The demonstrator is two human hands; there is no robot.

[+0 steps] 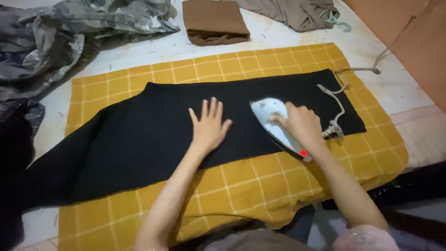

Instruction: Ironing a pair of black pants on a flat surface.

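A black garment (139, 139) lies spread flat over a mustard-yellow checked cloth (260, 181). My left hand (209, 124) rests palm down on the black fabric, fingers apart, just left of the iron. My right hand (302, 124) grips the handle of a white electric iron (272, 118) that sits on the garment with its tip pointing up and left. A small red light glows at the iron's rear end. The iron's grey cord (337, 109) loops across the right end of the garment.
A camouflage-patterned garment (69, 32) is piled at the top left. A folded brown cloth (214, 21) lies at the top centre, with a grey-brown garment (297, 13) beside it. A dark heap (16, 139) sits at the left edge. An orange wall (413, 32) stands on the right.
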